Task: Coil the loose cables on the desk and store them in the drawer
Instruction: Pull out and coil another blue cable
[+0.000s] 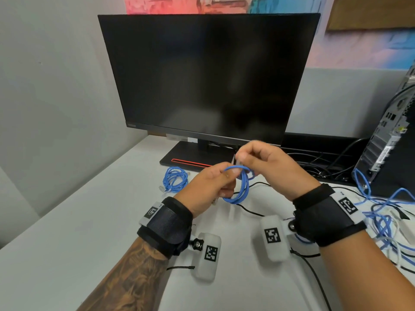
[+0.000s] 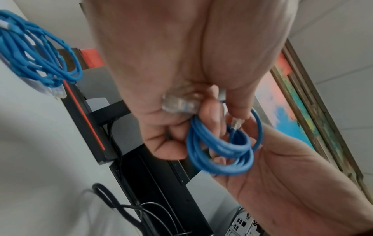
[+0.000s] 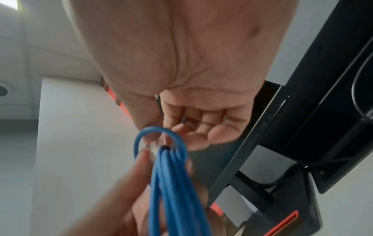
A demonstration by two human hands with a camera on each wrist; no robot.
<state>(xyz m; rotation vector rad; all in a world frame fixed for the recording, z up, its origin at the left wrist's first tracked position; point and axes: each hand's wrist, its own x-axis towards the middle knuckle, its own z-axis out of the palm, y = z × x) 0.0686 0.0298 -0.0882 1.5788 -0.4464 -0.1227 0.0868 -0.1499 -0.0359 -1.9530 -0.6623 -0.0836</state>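
A small coil of blue network cable [image 1: 241, 187] hangs above the desk in front of the monitor. My left hand [image 1: 215, 185] grips its loops, with one clear plug [image 2: 179, 103] sticking out below the palm. My right hand [image 1: 249, 153] pinches the other clear plug end [image 3: 155, 147] at the top of the coil [image 3: 177, 183]. Both hands meet over the coil [image 2: 222, 151]. A second blue coil [image 1: 174, 178] lies on the desk to the left. Loose blue cables [image 1: 381, 212] lie tangled at the right edge. No drawer is in view.
A black monitor [image 1: 208, 75] on a stand with a red stripe [image 1: 190, 162] fills the back. A computer case [image 1: 388, 135] stands at the right with black cables [image 1: 325, 162] beside it. A thin black wire [image 1: 249, 211] crosses the white desk [image 1: 78, 221].
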